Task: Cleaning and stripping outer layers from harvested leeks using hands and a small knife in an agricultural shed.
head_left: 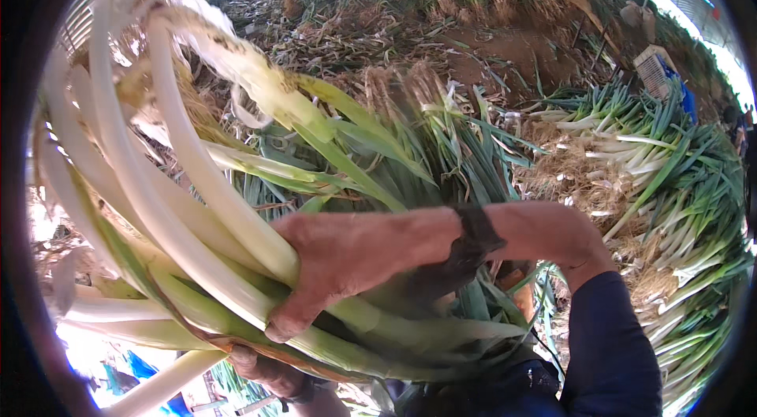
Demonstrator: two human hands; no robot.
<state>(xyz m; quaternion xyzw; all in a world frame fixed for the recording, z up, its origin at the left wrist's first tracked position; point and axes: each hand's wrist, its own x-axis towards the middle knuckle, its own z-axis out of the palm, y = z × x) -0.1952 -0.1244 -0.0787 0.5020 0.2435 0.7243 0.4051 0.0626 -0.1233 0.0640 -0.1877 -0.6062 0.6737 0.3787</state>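
A thick bunch of large green onions (165,196) fills the left side of the view, white stalks toward the upper left and green leaves toward my body. My right hand (327,263) reaches across from the right and is closed over the top of the bunch, thumb and fingers around the stalks. Under the bunch, my left hand (268,370) grips it from below; most of its fingers are hidden by the stalks. A torn, pale yellow-green outer leaf (268,94) hangs loose beside the stalks.
Behind the bunch stand unpeeled green onions (465,141) with dry roots. Along the right lies a long row of onions (670,212) with white stalks. Leaf litter (339,46) covers the ground ahead; a pale crate (653,70) sits at the far right.
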